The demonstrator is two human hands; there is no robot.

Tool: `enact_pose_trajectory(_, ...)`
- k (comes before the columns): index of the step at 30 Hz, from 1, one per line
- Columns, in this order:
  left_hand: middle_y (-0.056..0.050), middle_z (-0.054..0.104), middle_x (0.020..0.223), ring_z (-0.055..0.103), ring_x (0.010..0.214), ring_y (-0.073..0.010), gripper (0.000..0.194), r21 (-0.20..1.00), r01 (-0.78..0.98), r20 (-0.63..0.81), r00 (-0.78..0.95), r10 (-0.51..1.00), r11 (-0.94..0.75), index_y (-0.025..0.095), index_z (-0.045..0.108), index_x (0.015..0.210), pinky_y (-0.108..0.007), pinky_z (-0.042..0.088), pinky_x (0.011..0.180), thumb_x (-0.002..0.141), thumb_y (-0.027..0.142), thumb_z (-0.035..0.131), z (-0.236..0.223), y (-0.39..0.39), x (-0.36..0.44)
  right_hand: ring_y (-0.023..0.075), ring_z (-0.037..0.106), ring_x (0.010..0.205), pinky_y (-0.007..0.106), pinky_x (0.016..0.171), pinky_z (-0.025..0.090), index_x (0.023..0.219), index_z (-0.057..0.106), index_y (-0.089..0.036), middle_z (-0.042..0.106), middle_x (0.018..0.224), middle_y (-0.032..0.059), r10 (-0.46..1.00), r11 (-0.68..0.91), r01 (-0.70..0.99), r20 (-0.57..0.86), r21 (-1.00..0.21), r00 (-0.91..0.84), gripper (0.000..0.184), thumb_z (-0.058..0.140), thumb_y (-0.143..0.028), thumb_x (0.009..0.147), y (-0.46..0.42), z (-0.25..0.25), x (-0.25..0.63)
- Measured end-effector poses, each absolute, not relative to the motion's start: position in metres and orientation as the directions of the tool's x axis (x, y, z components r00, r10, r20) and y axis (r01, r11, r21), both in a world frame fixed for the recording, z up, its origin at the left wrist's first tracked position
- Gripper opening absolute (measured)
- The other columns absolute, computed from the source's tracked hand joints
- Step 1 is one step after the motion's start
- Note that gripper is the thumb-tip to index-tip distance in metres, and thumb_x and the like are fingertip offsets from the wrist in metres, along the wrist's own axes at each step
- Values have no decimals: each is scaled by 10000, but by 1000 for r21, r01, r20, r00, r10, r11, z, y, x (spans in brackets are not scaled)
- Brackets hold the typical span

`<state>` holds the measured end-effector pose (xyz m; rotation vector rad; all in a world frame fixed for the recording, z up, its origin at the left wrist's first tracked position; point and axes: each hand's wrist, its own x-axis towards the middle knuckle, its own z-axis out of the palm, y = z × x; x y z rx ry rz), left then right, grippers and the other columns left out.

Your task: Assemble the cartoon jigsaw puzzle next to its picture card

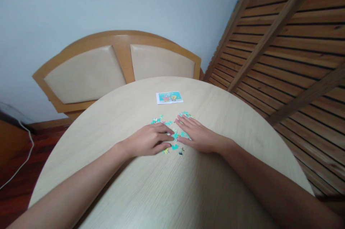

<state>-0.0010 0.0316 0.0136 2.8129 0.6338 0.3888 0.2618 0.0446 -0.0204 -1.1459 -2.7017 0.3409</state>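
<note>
At the far left we see a white cable hanging in a loose curve above the reddish floor. Next, on the far side, stands a wooden board with two cream padded panels, against the pale wall. Before it our round, light wood table spreads across the scene. Our left hand lies palm down left of the table's middle, its fingers bent and somewhat apart, tips at the scattered puzzle pieces; we cannot tell whether a piece is under them. The pieces, mostly turquoise, lie loose between and around both hands, with a yellow one near the left thumb. Beyond them, on the far part of the table, lies a picture card with a pink and a yellow figure. Our right hand reaches in from the right, palm down, fingers stretched and slightly spread over pieces, partly covering them. At the far right rises a slatted wooden partition.
</note>
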Motion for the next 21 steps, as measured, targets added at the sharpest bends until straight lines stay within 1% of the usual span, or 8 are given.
enact_pose_trajectory(3, -138, 651, 1369, 608, 1277, -264, 375, 255, 440, 190, 850, 491, -861, 181, 622, 1358, -444, 441, 1138, 1057, 356, 483, 9, 35, -3, 340, 212, 1545, 544, 1258, 214, 1581, 344, -95, 274, 1649, 203, 720, 676, 673, 72, -300, -691, 830, 394, -677, 991, 45, -17, 263)
enact_pose_trajectory(5, -143, 600, 1443, 565, 1340, -266, 420, 241, 475, 180, 835, 520, -846, 169, 569, 1417, -450, 408, 1175, 1069, 374, 454, 5, 38, -5, 333, 238, 1540, 540, 1258, 222, 1570, 364, -89, 310, 1637, 201, 706, 689, 656, 80, -306, -704, 808, 409, -656, 997, 46, -16, 263)
enact_pose_trajectory(7, -144, 552, 1494, 507, 1401, -268, 452, 230, 504, 171, 821, 544, -832, 160, 544, 1443, -455, 364, 1208, 1076, 396, 429, 1, 41, -8, 319, 286, 1527, 538, 1253, 242, 1543, 419, -107, 366, 1617, 189, 687, 709, 629, 114, -317, -717, 729, 432, -605, 1011, 48, -16, 263)
enact_pose_trajectory(10, -140, 456, 1569, 375, 1491, -280, 512, 219, 544, 141, 804, 578, -810, 161, 490, 1494, -483, 278, 1248, 1079, 448, 400, -5, 44, -13, 299, 380, 1484, 540, 1235, 286, 1477, 518, -152, 466, 1564, 171, 662, 737, 580, 193, -347, -725, 580, 485, -508, 1020, 52, -18, 263)
enact_pose_trajectory(13, -131, 317, 1640, 237, 1544, -305, 614, 210, 590, 90, 783, 616, -780, 185, 371, 1570, -522, 204, 1260, 1062, 529, 398, -10, 46, -17, 289, 458, 1426, 536, 1212, 329, 1416, 580, -168, 533, 1506, 173, 634, 763, 535, 255, -363, -730, 495, 528, -449, 1012, 55, -18, 263)
enact_pose_trajectory(16, -136, 199, 1674, 146, 1559, -338, 723, 190, 633, 52, 757, 652, -750, 205, 263, 1612, -571, 142, 1254, 1031, 608, 409, -14, 45, -20, 279, 517, 1367, 520, 1184, 373, 1374, 615, -160, 581, 1453, 171, 614, 783, 515, 299, -349, -730, 443, 512, -411, 1023, 56, -16, 262)
enact_pose_trajectory(18, -138, 186, 1678, 129, 1560, -351, 761, 193, 643, 45, 749, 661, -741, 215, 229, 1620, -594, 122, 1247, 1015, 636, 420, -14, 44, -20, 279, 538, 1338, 517, 1166, 394, 1372, 615, -154, 610, 1420, 166, 615, 786, 524, 327, -329, -718, 437, 495, -399, 1031, 57, -15, 262)
enact_pose_trajectory(21, -126, 259, 1664, 159, 1556, -358, 760, 223, 609, 69, 769, 635, -761, 231, 259, 1610, -602, 127, 1244, 998, 631, 463, -13, 44, -20, 304, 506, 1369, 543, 1157, 397, 1428, 571, -158, 584, 1456, 170, 662, 750, 584, 337, -311, -670, 491, 489, -431, 1028, 59, -18, 264)
